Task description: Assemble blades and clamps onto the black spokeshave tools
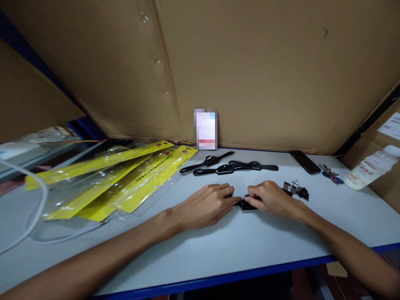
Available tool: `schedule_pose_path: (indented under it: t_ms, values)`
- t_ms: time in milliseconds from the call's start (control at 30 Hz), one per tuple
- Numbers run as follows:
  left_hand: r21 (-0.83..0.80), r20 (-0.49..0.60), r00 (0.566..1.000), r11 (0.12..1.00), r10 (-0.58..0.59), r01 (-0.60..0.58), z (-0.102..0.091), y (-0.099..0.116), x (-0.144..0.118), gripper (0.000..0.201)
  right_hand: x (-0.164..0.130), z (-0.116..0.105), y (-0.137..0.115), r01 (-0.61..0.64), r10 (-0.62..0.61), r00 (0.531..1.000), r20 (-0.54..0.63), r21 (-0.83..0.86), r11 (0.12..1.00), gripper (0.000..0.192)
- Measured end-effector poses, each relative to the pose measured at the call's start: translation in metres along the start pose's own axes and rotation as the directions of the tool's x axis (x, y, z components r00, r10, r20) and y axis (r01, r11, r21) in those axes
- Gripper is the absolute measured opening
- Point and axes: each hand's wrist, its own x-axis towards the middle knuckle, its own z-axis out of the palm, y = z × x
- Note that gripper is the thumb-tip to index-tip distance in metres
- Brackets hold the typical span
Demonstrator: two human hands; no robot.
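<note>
On the white tabletop, a black spokeshave [249, 206] lies between my hands, its middle body partly covered by fingers. My left hand [213, 205] comes in palm down, its fingers closed over the spokeshave's left handle. Thumb and fingers of my right hand [269, 201] pinch at the top of the body. Whether a small screw or part is between those fingertips is hidden. Just behind lie more black spokeshaves: one [209, 161] with metal hardware on it, another [224, 169], and a third [258, 166] overlapping it. Loose metal blades and small black parts [301, 192] sit beyond my right wrist.
Yellow-backed clear plastic packages [140, 183] fan out at left, near a white cable [43, 200]. A lit phone [206, 129] leans against the cardboard wall [265, 75]. A dark phone [305, 162], keys [331, 175] and a tilted white bottle [370, 168] lie at right.
</note>
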Motion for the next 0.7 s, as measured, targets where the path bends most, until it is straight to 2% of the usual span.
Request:
schedule_pose_path:
  t_ms: [167, 300, 333, 400, 533, 700]
  values:
    - [-0.002, -0.003, 1.0, 1.0, -0.002, 0.002, 0.001, 0.0, 0.0, 0.025, 0.001, -0.004, -0.002, -0.007, 0.012, 0.999, -0.036, 0.128, 0.992, 0.037]
    - [-0.005, -0.03, 1.0, 1.0, 0.008, -0.008, 0.0, 0.0, 0.0, 0.026, -0.001, -0.02, 0.007, 0.022, -0.014, 0.999, -0.038, 0.24, 0.971, 0.011]
    - [-0.006, -0.036, 0.999, 1.0, 0.01, -0.01, 0.0, 0.0, 0.0, 0.026, -0.002, -0.022, 0.01, 0.033, -0.03, 0.999, -0.015, 0.243, 0.969, 0.017]
    - [-0.008, -0.043, 0.999, 1.0, 0.01, -0.01, -0.001, 0.0, 0.0, 0.026, -0.003, -0.023, 0.012, 0.041, -0.048, 0.999, 0.025, 0.207, 0.977, 0.027]
    - [-0.002, -0.028, 1.0, 1.0, 0.002, -0.002, -0.002, 0.0, 0.0, 0.025, -0.002, -0.014, 0.008, 0.034, -0.037, 0.998, 0.045, 0.053, 0.998, 0.011]
    - [0.012, -0.007, 1.0, 1.0, -0.005, 0.005, 0.0, 0.0, 0.001, 0.023, 0.001, 0.003, -0.004, -0.028, 0.028, 1.0, 0.0, -0.11, 0.994, 0.027]
